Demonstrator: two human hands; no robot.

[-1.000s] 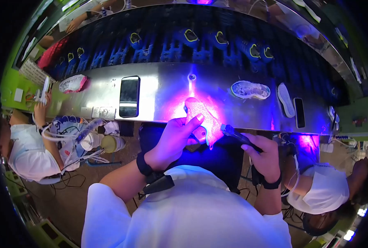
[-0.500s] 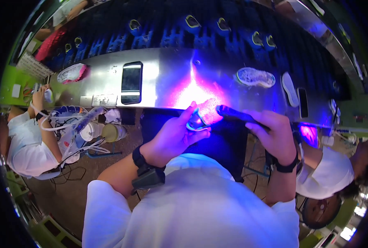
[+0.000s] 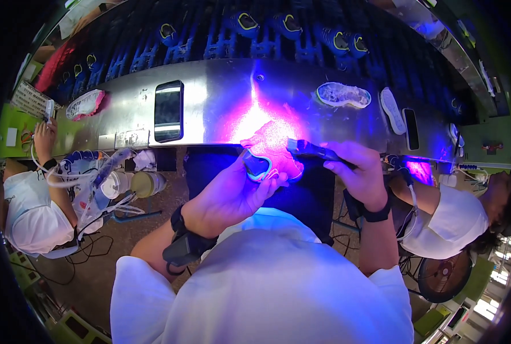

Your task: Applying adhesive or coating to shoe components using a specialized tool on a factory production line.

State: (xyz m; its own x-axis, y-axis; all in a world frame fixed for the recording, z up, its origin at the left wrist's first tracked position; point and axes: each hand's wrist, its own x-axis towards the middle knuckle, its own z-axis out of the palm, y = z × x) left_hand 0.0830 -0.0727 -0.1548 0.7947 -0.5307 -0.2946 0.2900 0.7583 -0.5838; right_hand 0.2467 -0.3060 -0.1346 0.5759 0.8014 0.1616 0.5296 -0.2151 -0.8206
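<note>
My left hand (image 3: pixel 226 192) is closed around a shoe upper (image 3: pixel 281 157) lit bright pink by a purple glow, at the near edge of the metal bench. Its dark collar opening tilts toward my left hand, and a pale blue rim runs around it. Between the fingers of my right hand (image 3: pixel 355 172) is a dark-handled brush (image 3: pixel 321 151), pointing left. The brush's tip is at the shoe's right side; the glare keeps me from telling whether it touches.
A phone (image 3: pixel 169 112) lies on the bench (image 3: pixel 204 86) to the left, near a pink-edged sole (image 3: pixel 85 105). Right of the glow lie a pale sole (image 3: pixel 343 95), a white sole (image 3: pixel 392 110) and another phone (image 3: pixel 411 129). Dark shoes (image 3: pixel 248 24) sit on the conveyor beyond. Co-workers (image 3: pixel 34 215) sit either side.
The shoe has been turned in my left hand, showing more of its side and collar. My right hand still holds the brush beside it. The whole view has shifted slightly.
</note>
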